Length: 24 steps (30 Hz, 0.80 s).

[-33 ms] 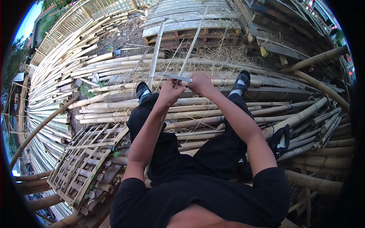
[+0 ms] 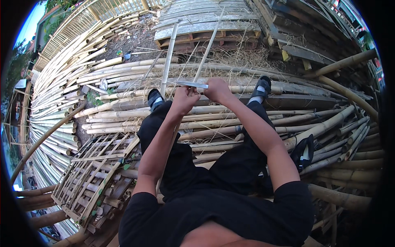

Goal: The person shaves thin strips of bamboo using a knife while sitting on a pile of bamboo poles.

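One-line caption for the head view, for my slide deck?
Seated on bamboo poles, left hand grips a thin bamboo strip while right hand holds a blade across it.

Pale straw-yellow bamboo poles (image 2: 123, 78) lie in rows beneath a silvery grey metal knife blade (image 2: 192, 84). Black short-sleeved shirt (image 2: 214, 218), black trousers (image 2: 230, 164), black sandals with grey straps (image 2: 154, 99); weathered grey wooden pallet (image 2: 205, 24); tan criss-cross bamboo lattice panel (image 2: 90, 173).

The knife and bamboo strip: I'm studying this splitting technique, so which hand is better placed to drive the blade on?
Probably the right hand: it grips the knife handle, while the left hand holds the bamboo strip.
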### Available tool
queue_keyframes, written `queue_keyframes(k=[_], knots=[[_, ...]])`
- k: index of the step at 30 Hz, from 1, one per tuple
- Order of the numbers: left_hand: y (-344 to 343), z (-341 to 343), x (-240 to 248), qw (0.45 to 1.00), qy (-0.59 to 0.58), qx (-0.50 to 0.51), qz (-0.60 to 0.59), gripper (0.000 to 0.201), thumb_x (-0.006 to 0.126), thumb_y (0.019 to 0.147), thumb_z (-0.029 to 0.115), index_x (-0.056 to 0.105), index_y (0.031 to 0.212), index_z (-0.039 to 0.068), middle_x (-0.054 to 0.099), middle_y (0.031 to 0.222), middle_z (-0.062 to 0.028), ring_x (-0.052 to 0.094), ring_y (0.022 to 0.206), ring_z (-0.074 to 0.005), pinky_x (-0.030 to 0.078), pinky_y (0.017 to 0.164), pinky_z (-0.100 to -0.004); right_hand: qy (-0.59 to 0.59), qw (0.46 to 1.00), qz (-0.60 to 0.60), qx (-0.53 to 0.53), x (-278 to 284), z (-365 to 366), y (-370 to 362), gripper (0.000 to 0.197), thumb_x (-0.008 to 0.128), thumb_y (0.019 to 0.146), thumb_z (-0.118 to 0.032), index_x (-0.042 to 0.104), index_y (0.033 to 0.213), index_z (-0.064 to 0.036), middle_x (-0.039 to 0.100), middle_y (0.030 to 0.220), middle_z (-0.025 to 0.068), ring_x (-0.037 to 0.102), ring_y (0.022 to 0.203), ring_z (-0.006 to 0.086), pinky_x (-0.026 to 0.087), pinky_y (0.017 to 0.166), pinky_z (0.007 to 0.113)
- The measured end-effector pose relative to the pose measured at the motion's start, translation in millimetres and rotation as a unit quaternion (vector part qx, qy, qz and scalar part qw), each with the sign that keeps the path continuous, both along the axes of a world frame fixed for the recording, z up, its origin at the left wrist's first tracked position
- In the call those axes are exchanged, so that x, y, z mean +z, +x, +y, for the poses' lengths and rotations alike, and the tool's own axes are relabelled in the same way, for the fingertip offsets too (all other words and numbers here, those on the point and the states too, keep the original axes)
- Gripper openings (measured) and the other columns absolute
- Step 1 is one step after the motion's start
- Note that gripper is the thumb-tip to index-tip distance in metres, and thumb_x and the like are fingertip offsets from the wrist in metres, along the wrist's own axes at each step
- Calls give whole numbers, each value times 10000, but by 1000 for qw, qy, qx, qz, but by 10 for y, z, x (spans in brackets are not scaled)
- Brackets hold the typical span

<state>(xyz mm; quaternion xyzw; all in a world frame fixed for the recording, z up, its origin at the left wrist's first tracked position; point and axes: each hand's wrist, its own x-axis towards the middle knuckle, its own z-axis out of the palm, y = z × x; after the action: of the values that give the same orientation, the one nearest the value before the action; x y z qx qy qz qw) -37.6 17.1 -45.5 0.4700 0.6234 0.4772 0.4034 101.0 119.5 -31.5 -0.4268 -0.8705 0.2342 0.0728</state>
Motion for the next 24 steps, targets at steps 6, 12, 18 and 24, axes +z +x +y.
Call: queue_keyframes(k=[6, 12, 18, 24], knots=[[-41, 3, 90, 997, -28, 24, 74, 185, 650, 726, 108, 513, 818, 24, 500, 627, -17, 468, 562, -99, 395, 531, -254, -5, 1000, -25, 4, 78, 71, -54, 270, 589, 731, -254, 675, 827, -17, 656, 864, 206, 647, 832, 355, 522, 748, 430], [-23, 14, 182, 997, -40, 37, 62, 190, 644, 745, 102, 500, 857, 48, 469, 621, 13, 450, 548, -72, 379, 503, -234, -12, 999, -38, -19, -96, 212, -142, 258, 588, 729, -225, 685, 851, -19, 661, 895, 207, 650, 847, 356, 524, 763, 428], [14, -113, 205, 995, -90, 0, -36, 198, 623, 778, 64, 464, 896, 70, 428, 614, 39, 379, 491, -41, 316, 428, -221, -20, 994, -82, -76, -37, 467, 5, 282, 590, 739, -230, 687, 899, -19, 666, 938, 194, 645, 905, 346, 515, 800, 412], [158, -351, 300, 971, -159, -38, -172, 172, 600, 840, 56, 445, 911, 76, 418, 603, 43, 353, 417, -35, 255, 356, -204, -39, 984, -81, -153, -231, 852, 395, 303, 589, 748, -225, 679, 945, -13, 659, 979, 202, 640, 939, 346, 510, 809, 417]])
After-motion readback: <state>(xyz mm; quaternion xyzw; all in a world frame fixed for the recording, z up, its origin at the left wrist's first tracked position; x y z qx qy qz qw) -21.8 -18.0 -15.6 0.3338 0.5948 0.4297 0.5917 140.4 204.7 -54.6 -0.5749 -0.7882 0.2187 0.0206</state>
